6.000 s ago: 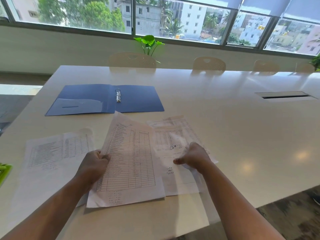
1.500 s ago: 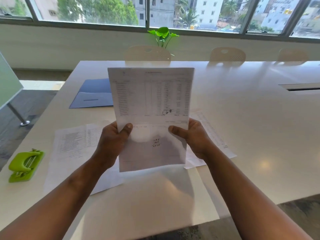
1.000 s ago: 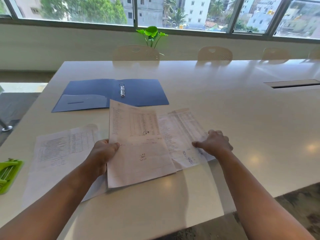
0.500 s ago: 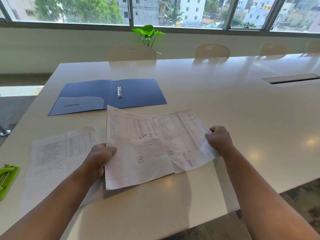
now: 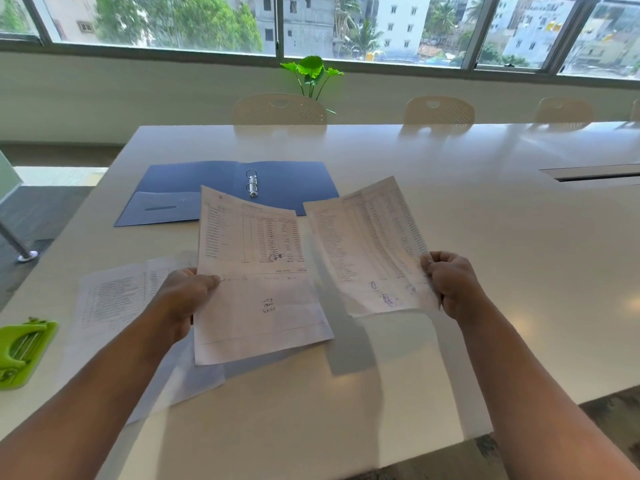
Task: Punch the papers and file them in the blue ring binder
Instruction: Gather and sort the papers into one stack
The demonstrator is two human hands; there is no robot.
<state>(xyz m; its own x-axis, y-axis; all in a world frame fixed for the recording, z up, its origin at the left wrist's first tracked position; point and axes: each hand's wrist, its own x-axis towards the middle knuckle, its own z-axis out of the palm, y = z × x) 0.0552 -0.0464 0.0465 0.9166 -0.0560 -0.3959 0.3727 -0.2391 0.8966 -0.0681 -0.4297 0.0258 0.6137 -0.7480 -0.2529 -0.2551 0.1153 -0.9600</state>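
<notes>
Hands are each pinching one sheet, left hand (image 5: 181,299) on the near sheet (image 5: 256,285), right hand (image 5: 450,285) on the other sheet (image 5: 370,247), so I'd square them together before reaching for the green punch (image 5: 22,351), with the blue binder (image 5: 221,188) lying open just behind.

- A long white desk (image 5: 485,237) with a recessed slot (image 5: 595,174) on its right.
- Cream chairs (image 5: 278,109) along the far edge.
- A green leafy plant (image 5: 311,69) behind them.
- Windows (image 5: 311,22) facing buildings and trees.
</notes>
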